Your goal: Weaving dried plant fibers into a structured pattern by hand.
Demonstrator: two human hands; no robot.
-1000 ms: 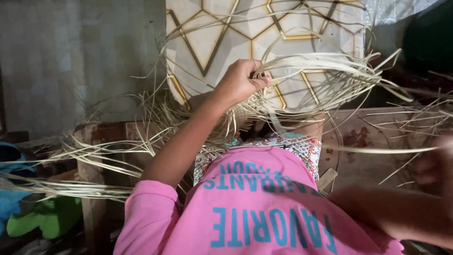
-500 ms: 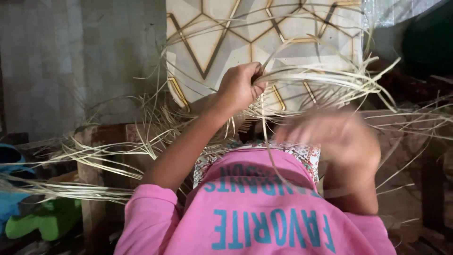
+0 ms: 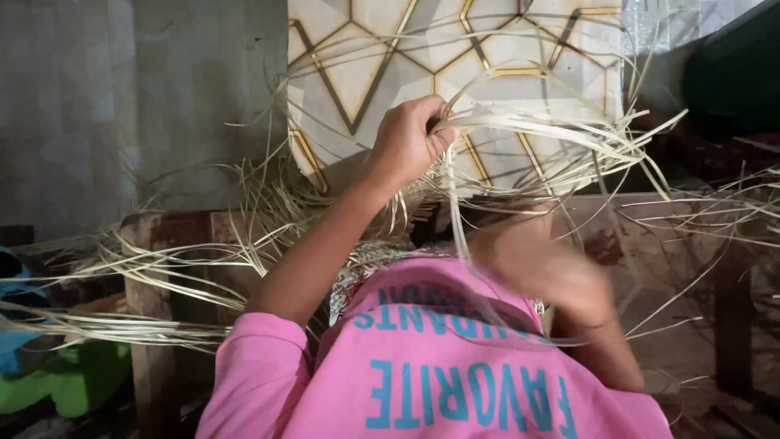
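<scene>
My left hand is raised in front of me, fingers closed around a bundle of pale straw strips that fans out to the right. One thin strip hangs straight down from that fist toward my right hand. My right hand is low, just above my pink shirt, and blurred by motion. Whether its fingers pinch the strip is unclear.
More loose straw spreads over a wooden bench at the left and trails off to the right. A white panel with gold geometric lines stands behind. A green and blue object lies low at the left.
My right hand has swung in from the far right to the middle and dropped lower. My left hand has stayed raised on the straw bundle.
</scene>
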